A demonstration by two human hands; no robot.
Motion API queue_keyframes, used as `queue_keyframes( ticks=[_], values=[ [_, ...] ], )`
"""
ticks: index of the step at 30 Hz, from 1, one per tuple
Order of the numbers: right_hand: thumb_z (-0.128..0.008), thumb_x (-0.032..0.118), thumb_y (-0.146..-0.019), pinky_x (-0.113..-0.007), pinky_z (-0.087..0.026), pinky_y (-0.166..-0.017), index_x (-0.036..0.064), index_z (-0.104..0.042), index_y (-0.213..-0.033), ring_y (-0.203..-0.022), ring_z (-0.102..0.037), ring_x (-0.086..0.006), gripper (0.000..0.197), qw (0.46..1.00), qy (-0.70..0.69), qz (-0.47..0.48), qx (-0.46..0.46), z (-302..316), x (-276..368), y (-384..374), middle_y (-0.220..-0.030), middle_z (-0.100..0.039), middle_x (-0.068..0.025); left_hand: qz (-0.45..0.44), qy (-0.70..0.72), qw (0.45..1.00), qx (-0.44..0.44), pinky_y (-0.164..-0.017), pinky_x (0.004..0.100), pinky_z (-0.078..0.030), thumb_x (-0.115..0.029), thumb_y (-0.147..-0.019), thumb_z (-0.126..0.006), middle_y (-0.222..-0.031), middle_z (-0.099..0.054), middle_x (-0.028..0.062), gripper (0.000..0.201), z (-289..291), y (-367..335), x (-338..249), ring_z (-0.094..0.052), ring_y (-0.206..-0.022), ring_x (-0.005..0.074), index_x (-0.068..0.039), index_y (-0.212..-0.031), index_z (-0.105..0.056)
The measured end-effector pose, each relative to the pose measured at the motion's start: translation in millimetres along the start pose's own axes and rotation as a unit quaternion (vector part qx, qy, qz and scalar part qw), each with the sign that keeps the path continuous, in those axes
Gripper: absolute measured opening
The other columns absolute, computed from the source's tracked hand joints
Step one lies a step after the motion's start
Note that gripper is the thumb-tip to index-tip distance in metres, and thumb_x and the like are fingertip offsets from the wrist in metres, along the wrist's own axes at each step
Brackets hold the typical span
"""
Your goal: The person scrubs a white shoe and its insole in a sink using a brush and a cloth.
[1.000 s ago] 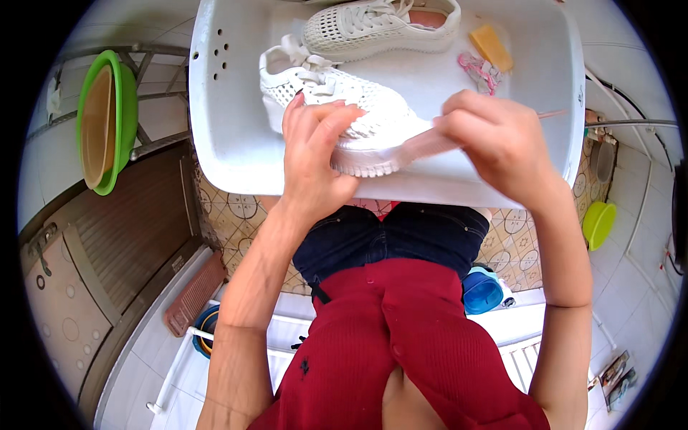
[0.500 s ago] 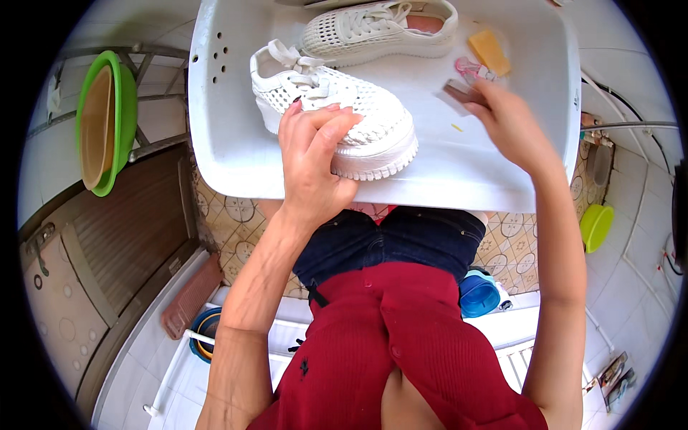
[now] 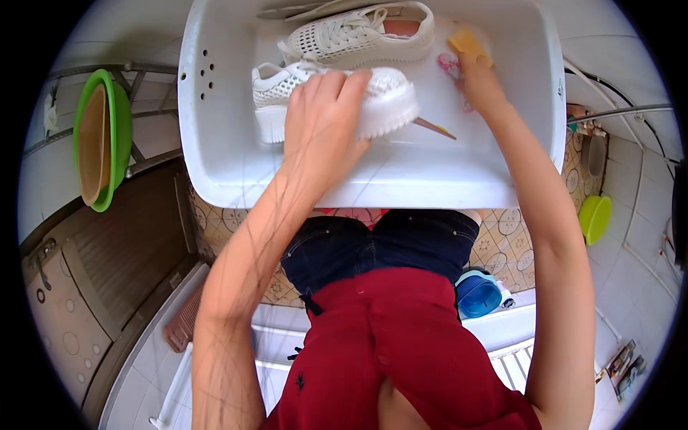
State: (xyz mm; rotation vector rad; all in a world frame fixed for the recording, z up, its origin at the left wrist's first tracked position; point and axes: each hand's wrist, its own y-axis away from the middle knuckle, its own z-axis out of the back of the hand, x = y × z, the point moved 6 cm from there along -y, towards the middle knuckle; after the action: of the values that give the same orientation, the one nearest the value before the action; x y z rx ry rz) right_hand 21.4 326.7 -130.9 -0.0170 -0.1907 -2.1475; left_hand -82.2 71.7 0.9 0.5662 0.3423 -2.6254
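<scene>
My left hand point(image 3: 326, 118) is wrapped over the front half of a white woven lace-up sneaker point(image 3: 269, 118) with a thick ridged sole. The shoe is tilted in a white basin point(image 3: 236, 168). My right hand point(image 3: 484, 86) has its fingers closed on a yellow sponge point(image 3: 467, 43) at the basin's far right. Beside that hand lies a small pink and clear object point(image 3: 449, 64), partly hidden. A thin brown flat piece point(image 3: 433, 128) sticks out from behind the sneaker's toe; its kind cannot be made out. A second white sneaker point(image 3: 337, 39) stands farther back.
Pale flat pieces point(image 3: 301, 10) lie along the basin's back edge. A green bowl with a tan one inside point(image 3: 122, 140) hangs on a rack at left. Another green bowl point(image 3: 595, 220) is at right, and a blue container point(image 3: 478, 295) stands below the basin.
My right hand has let go of the brown flat piece, which lies by the sneaker's toe, and has moved back onto the sponge. My left hand has raised and tilted the sneaker.
</scene>
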Motion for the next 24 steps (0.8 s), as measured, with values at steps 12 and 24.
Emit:
queue_keyframes(
  ticks=[12, 24],
  values=[
    [-0.061, 0.014, -0.075, -0.024, -0.042, -0.050, 0.0019, -0.058, -0.109, -0.058, -0.053, -0.0114, 0.036, 0.857, -0.472, -0.111, 0.176, 60.2, 40.0, 53.5, -0.076, -0.056, -0.0062, -0.064, 0.009, 0.973, 0.221, -0.095, 0.0419, -0.035, -0.043, -0.071, -0.072, -0.112, -0.057, 0.0142, 0.066, -40.3, -12.7, 19.9, -0.051, -0.106, 0.0323, -0.003, -0.121, -0.055],
    [-0.061, 0.014, -0.082, -0.026, -0.043, -0.052, -0.0002, -0.064, -0.098, -0.060, -0.054, -0.0119, 0.022, 0.845, -0.493, 0.008, 0.206, 31.0, 120.2, 50.3, -0.078, -0.060, -0.0086, -0.068, 0.041, 0.987, 0.137, -0.089, 0.0423, -0.041, -0.015, -0.057, -0.080, -0.100, -0.057, 0.0182, 0.060, -55.6, 3.8, 40.4, -0.051, -0.099, 0.0359, 0.003, -0.107, -0.052]
  ],
)
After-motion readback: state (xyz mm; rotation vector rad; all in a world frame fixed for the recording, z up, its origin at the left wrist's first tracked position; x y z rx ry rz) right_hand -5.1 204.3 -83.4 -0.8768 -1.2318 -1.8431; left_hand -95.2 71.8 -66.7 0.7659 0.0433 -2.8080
